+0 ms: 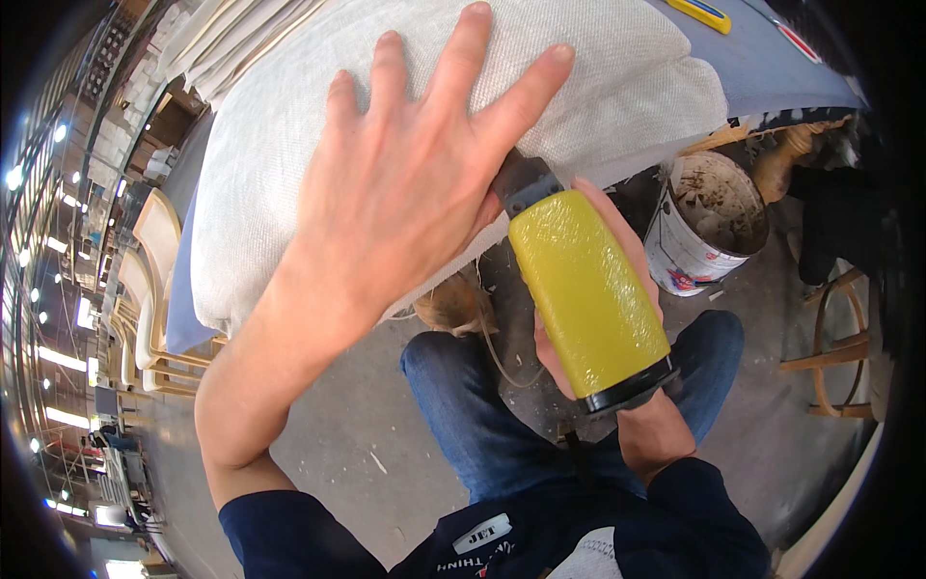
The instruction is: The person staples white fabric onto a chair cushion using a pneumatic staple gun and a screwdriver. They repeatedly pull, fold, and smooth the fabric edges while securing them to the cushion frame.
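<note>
My left hand (405, 174) lies spread over a cushion (260, 183) covered in off-white woven fabric, fingers pointing away from me. Gripped in my right hand (637, 241) is a staple gun (590, 289) with a yellow body, a black end cap and a dark nose. That nose points at the cushion's near edge, close beside my left thumb; whether it touches the fabric is hidden. A thin hose hangs below the tool.
The cushion rests on a blue-grey covered table (772, 77). A yellow-handled tool (701, 13) and a red-and-white one (789, 37) lie at its far right. Below stands a white bucket (675, 232) of scraps. Wooden chairs (149, 289) line the left; a wooden stool (839, 347) stands right.
</note>
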Demonstrator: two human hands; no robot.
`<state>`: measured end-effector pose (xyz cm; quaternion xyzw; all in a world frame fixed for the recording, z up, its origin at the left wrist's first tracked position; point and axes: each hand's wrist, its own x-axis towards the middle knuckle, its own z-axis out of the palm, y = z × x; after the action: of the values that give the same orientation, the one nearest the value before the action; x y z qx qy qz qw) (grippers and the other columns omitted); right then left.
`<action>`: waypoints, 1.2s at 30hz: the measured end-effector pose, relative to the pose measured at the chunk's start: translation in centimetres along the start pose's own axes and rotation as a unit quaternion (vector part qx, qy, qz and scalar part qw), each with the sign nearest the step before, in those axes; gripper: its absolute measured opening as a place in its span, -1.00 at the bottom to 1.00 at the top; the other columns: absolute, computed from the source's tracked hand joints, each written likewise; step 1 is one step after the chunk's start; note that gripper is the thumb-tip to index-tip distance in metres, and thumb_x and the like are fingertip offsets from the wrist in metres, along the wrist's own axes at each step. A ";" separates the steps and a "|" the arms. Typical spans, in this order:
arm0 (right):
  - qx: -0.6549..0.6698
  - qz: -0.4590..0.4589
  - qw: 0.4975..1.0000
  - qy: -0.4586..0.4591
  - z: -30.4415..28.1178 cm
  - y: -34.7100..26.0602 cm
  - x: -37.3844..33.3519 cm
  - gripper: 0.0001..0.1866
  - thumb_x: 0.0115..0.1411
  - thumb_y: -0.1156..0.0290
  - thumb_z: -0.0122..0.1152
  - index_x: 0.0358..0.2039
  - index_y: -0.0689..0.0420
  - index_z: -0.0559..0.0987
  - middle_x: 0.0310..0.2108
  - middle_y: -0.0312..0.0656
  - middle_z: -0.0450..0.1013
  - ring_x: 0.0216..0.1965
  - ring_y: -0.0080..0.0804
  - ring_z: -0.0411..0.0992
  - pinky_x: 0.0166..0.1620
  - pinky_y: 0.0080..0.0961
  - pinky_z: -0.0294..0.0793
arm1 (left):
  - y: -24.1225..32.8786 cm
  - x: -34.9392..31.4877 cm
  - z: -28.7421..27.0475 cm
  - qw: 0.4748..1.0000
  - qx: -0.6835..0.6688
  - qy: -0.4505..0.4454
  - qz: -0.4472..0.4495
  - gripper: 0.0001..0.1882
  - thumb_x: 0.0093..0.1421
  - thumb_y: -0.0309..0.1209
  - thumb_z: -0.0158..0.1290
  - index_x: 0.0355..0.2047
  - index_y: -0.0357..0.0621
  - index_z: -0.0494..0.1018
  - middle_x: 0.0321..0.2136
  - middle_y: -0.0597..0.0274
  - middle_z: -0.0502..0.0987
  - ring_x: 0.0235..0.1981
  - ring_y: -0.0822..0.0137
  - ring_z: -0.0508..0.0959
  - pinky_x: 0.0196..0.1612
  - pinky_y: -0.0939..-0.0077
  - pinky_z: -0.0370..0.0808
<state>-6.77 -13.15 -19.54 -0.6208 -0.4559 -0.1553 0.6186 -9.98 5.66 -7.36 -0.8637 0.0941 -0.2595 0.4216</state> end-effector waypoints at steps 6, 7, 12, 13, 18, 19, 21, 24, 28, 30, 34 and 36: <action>0.277 0.152 0.949 0.021 0.2 -0.8 0.4 -0.09 0.08 0.41 0.51 0.40 0.34 0.26 0.21 0.08 0.49 0.16 -0.24 0.53 0.22 -0.39 0.47 | -4.9 -0.5 -3.4 0.951 -0.280 -0.127 0.040 -0.24 0.37 -0.06 0.05 0.53 0.35 0.06 0.51 -0.06 0.06 0.40 -0.40 0.20 0.38 -0.22 0.26; 0.282 0.118 0.952 0.019 0.1 -0.1 0.3 -0.10 0.09 0.41 0.48 0.40 0.34 0.27 0.23 0.10 0.47 0.18 -0.23 0.52 0.24 -0.36 0.45 | -7.9 0.2 -2.0 0.890 -0.426 -0.150 0.072 -0.29 0.46 0.17 -0.22 0.54 0.37 0.02 0.55 -0.03 -0.06 0.49 -0.37 0.02 0.50 -0.24 0.00; 0.209 0.134 0.968 0.020 -0.6 0.6 -0.1 -0.24 0.11 0.48 0.31 0.35 0.36 0.34 0.38 0.15 0.28 0.31 -0.11 0.39 0.36 -0.25 0.30 | -8.1 1.6 0.8 0.901 -0.389 -0.175 -0.072 -0.32 0.46 0.27 -0.45 0.53 0.52 0.00 0.56 0.03 -0.08 0.51 -0.35 -0.07 0.49 -0.38 -0.13; 0.204 0.143 0.968 0.018 -0.6 0.6 -0.2 -0.26 0.11 0.49 0.30 0.33 0.36 0.35 0.39 0.15 0.26 0.33 -0.08 0.37 0.37 -0.25 0.30 | -6.7 1.4 0.2 0.919 -0.330 -0.194 -0.096 -0.32 0.46 0.29 -0.48 0.52 0.55 0.01 0.56 0.04 -0.08 0.51 -0.36 -0.08 0.49 -0.42 -0.13; 0.200 0.182 0.963 0.013 -0.6 0.2 -0.9 -0.28 0.11 0.48 0.30 0.31 0.36 0.38 0.39 0.18 0.25 0.34 0.00 0.36 0.37 -0.21 0.30 | -5.1 0.2 -0.7 0.952 -0.260 -0.145 -0.065 -0.31 0.43 0.32 -0.41 0.51 0.58 0.03 0.54 0.01 -0.03 0.44 -0.53 0.03 0.42 -0.48 0.05; 0.184 0.181 0.966 0.008 -0.6 0.1 -1.1 -0.28 0.11 0.47 0.30 0.31 0.37 0.38 0.39 0.18 0.25 0.33 0.01 0.37 0.37 -0.20 0.31 | -4.8 -0.1 -1.0 0.959 -0.244 -0.131 -0.057 -0.32 0.44 0.30 -0.37 0.51 0.58 0.04 0.54 0.00 -0.01 0.42 -0.54 0.07 0.41 -0.49 0.07; 0.154 0.168 0.974 0.005 -0.7 0.2 -1.5 -0.28 0.11 0.45 0.31 0.30 0.38 0.38 0.38 0.19 0.26 0.32 0.04 0.38 0.35 -0.19 0.34 | -4.0 -0.5 -1.2 0.968 -0.220 -0.108 -0.045 -0.34 0.44 0.26 -0.29 0.50 0.59 0.05 0.52 -0.01 0.02 0.38 -0.56 0.15 0.39 -0.50 0.13; 0.063 0.113 0.991 -0.027 -1.0 0.1 -1.3 -0.18 0.17 0.37 0.38 0.37 0.36 0.23 0.29 0.14 0.34 0.15 -0.13 0.50 0.05 -0.37 0.47 | -2.9 -0.8 -1.7 0.978 -0.184 -0.085 -0.047 -0.33 0.41 0.20 -0.15 0.49 0.61 0.06 0.51 0.00 0.07 0.33 -0.54 0.26 0.35 -0.50 0.23; 0.186 0.210 0.960 -0.011 -0.5 -0.4 -1.8 0.02 0.24 0.33 0.41 0.51 0.28 -0.04 0.13 0.08 0.43 -0.06 -0.39 0.59 -0.43 -0.64 0.59 | -1.8 -0.8 -2.1 0.983 -0.147 -0.084 -0.065 -0.24 0.33 0.00 0.08 0.49 0.64 0.05 0.49 0.03 0.10 0.30 -0.47 0.33 0.30 -0.45 0.35; 0.248 0.265 0.931 0.030 0.6 -0.9 -1.4 0.01 0.23 0.35 0.42 0.51 0.26 -0.02 0.11 0.07 0.45 -0.10 -0.40 0.60 -0.42 -0.64 0.60 | -1.5 -0.7 -1.8 0.984 -0.142 -0.080 -0.068 -0.18 0.29 -0.12 0.17 0.49 0.64 0.06 0.48 0.05 0.11 0.29 -0.44 0.35 0.27 -0.42 0.41; 0.245 0.257 0.935 -0.004 0.8 -0.8 -0.8 -0.03 0.23 0.40 0.40 0.51 0.19 0.02 0.07 0.01 0.48 -0.15 -0.40 0.59 -0.42 -0.61 0.61 | -1.3 -0.7 -1.7 0.985 -0.140 -0.078 -0.067 -0.09 0.22 -0.25 0.26 0.49 0.65 0.06 0.47 0.06 0.13 0.28 -0.38 0.38 0.24 -0.39 0.47; 0.247 0.277 0.928 -0.017 0.7 -1.6 -0.2 -0.06 0.25 0.45 0.37 0.52 0.15 0.04 0.07 -0.02 0.48 -0.14 -0.40 0.58 -0.40 -0.61 0.61 | -1.4 -0.8 -1.7 0.986 -0.137 -0.074 -0.068 -0.08 0.22 -0.26 0.26 0.49 0.64 0.05 0.47 0.06 0.13 0.28 -0.37 0.38 0.24 -0.38 0.47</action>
<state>-8.33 -12.92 -18.82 -0.5520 -0.3001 0.1502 0.7633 -11.61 5.70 -5.73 -0.9345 0.0387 -0.2075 0.2868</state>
